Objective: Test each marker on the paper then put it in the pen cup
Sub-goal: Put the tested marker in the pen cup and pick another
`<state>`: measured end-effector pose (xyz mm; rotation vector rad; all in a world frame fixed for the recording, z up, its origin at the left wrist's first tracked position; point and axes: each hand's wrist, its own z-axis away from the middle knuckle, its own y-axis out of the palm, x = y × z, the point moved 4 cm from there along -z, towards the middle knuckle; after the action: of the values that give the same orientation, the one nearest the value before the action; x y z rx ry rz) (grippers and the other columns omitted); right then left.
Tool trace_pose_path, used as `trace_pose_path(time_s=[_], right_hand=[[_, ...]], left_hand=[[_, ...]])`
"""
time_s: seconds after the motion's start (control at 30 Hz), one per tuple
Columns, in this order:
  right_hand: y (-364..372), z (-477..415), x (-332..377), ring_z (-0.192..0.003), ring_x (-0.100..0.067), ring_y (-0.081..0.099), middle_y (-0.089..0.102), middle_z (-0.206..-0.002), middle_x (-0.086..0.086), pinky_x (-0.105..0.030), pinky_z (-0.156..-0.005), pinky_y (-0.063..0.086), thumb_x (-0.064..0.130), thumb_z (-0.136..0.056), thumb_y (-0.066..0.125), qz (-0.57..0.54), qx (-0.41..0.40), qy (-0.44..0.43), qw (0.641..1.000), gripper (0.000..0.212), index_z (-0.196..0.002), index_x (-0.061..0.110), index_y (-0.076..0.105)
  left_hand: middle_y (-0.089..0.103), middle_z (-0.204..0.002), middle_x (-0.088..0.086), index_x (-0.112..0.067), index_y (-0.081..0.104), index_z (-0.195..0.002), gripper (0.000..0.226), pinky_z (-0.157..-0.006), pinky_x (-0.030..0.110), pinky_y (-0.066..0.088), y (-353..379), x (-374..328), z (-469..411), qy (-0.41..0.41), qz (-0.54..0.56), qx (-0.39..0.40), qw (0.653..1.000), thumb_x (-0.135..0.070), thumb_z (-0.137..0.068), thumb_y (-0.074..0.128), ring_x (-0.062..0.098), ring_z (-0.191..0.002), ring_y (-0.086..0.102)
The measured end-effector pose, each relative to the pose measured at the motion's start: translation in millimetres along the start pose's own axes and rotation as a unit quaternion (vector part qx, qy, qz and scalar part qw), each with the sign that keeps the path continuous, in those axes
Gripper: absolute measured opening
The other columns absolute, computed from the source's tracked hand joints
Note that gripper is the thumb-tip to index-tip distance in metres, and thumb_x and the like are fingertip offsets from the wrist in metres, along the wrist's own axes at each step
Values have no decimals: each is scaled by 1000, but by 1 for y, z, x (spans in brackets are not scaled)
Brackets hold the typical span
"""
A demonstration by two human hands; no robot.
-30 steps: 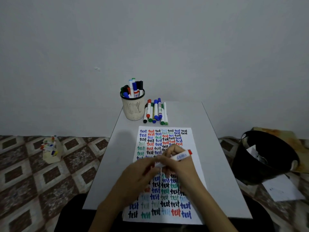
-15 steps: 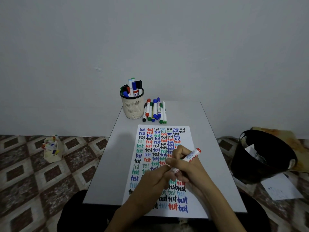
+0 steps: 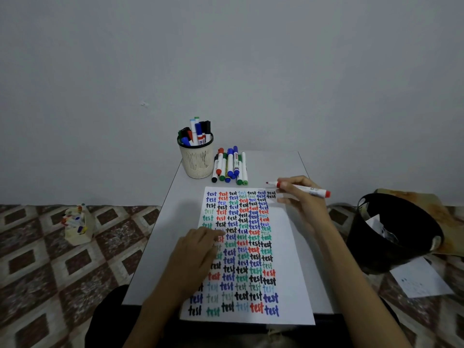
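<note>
Right hand (image 3: 301,202) grasps the red marker (image 3: 302,189) mid-barrel at centre right of the frame. The bare nib points left above the upper right corner of the paper (image 3: 288,247) and is not touching it. Left hand (image 3: 195,252) lies relaxed on the sheet's left half; whether it covers a cap cannot be told.

Risks:
- The nib lands over existing words, or off the edge onto the table (image 3: 273,162).
- The sheet slides if the left hand lifts.
- The marker enters the pen cup (image 3: 197,162) at upper centre uncapped.

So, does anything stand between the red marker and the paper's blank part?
Nothing visible does. The red marker in the right hand hovers near the top right corner of the paper, by the blank strip; the left hand rests on its left side.
</note>
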<state>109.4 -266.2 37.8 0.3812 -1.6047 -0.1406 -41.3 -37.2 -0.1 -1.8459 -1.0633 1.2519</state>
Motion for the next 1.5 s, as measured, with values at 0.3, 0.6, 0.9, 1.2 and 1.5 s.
trace_pose_path(time_s=[0.3,0.6,0.9,1.2,1.5], right_hand=[[7,-48,-24,-61,-24,64,68,-77,-15,-26,-48,55,-9,-82,63,90,-20,-9,996,18,-79,6,54],[5,-61,-36,-47,-13,53,50,-51,4,-23,-49,48,-11,-77,67,209,-47,-49,976,39,-61,14,42],[7,-60,-38,-46,0,47,46,-57,-5,-14,-47,42,-17,-75,60,242,-22,-71,968,37,-61,11,39],[11,-60,-43,-48,-1,52,49,-61,-6,-15,-49,46,-14,-76,63,271,-10,-73,960,36,-63,11,39],[10,-60,-41,-48,-2,46,45,-59,-6,-15,-47,43,-16,-75,58,274,-13,-91,957,35,-63,10,39]], left_hand=[[37,-143,-13,-32,38,-137,51,-108,36,26,9,15,7,-46,15,-38,998,-52,-90,39,5,-126,38],[31,-148,-14,-32,39,-138,67,-118,38,6,13,17,8,-73,-18,-12,997,-70,-85,25,4,-135,27],[37,-145,-13,-31,43,-136,64,-117,40,11,12,16,8,-69,-17,-27,997,-68,-85,32,4,-132,32],[36,-146,-12,-30,42,-138,67,-117,38,11,13,17,8,-75,-20,-19,997,-70,-85,29,6,-133,31],[35,-147,-12,-29,41,-139,70,-116,33,9,12,15,8,-80,-27,-11,996,-71,-85,27,7,-133,32]])
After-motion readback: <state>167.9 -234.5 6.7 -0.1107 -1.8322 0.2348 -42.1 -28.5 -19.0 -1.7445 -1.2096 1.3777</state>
